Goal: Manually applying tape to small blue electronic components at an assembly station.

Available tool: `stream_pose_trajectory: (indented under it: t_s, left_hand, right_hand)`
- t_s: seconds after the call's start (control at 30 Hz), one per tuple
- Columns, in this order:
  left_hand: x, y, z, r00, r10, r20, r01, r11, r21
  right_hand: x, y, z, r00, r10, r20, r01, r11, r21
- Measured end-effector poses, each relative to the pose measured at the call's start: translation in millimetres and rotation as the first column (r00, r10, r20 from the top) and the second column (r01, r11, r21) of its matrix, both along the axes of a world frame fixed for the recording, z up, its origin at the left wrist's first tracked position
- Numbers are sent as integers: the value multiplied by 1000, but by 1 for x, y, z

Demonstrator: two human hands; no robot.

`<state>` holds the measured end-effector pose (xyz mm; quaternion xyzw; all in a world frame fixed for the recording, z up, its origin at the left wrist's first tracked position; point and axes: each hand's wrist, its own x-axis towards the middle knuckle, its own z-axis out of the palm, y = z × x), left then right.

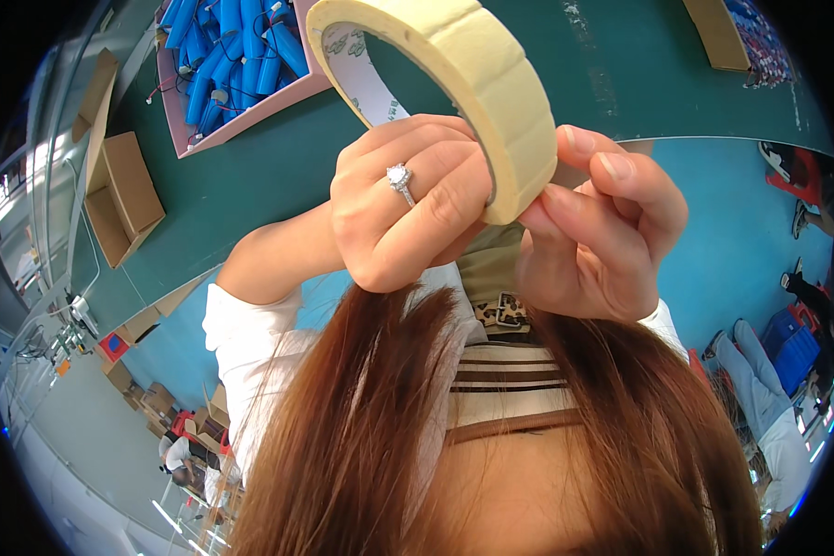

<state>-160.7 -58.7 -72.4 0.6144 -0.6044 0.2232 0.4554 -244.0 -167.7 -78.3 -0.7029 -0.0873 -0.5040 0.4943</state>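
A roll of pale yellow masking tape (505, 102) is held up close, above the near edge of the green table. My left hand (412, 199), with a ring on one finger, grips it with fingers passed inside the roll's core. At the roll's lower right side, the fingers of my right hand (612, 222) are curled, with thumb and fingertips pressed together at the tape's surface. Whether a loose tape end lies between those fingertips, I cannot make out.
A pink bin (250, 127) of blue wired battery packs (227, 60) stands at the far left of the green table (241, 185). Open cardboard boxes (125, 199) line its left side. Another carton (718, 32) with small parts is far right. Other people sit at the right.
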Motion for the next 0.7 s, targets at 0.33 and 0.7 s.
stream_pose_trajectory:
  t_s: [0.33, 0.7]
  left_hand:
    - [-1, 0, -1, 1000, 12, -26, -12, 1000, 16]
    - [0, 2, 1, 1000, 11, -16, -10, 999, 42]
  right_hand:
    - [4, -5, -1, 998, 58, -11, -57, 998, 16]
    - [1, -7, 8, 976, 196, -98, -168, 956, 242]
